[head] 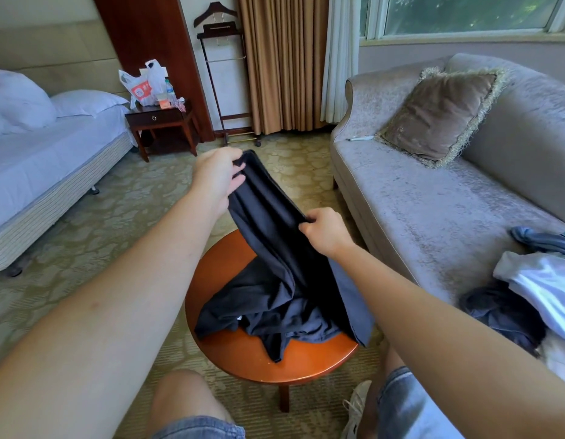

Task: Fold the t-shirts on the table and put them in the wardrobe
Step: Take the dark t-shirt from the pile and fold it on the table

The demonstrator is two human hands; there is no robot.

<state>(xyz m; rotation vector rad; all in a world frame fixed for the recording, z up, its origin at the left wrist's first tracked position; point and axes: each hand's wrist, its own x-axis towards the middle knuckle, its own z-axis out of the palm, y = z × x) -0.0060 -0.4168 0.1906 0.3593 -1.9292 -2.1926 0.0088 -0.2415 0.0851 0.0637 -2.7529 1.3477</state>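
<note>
The t-shirt (275,274) hangs from both your hands, left (216,177) at 11 o'clock and right (325,231) pinching its edge, above the table (243,353); spread it flat next.

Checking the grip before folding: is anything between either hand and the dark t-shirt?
Nothing visible. The left hand and right hand both grip the dark t-shirt directly along its raised edge; its lower part lies bunched on the round table.

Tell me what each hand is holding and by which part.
Both hold the dark t-shirt by one edge: the left hand pinches its raised far end, the right hand grips nearer along it.
</note>
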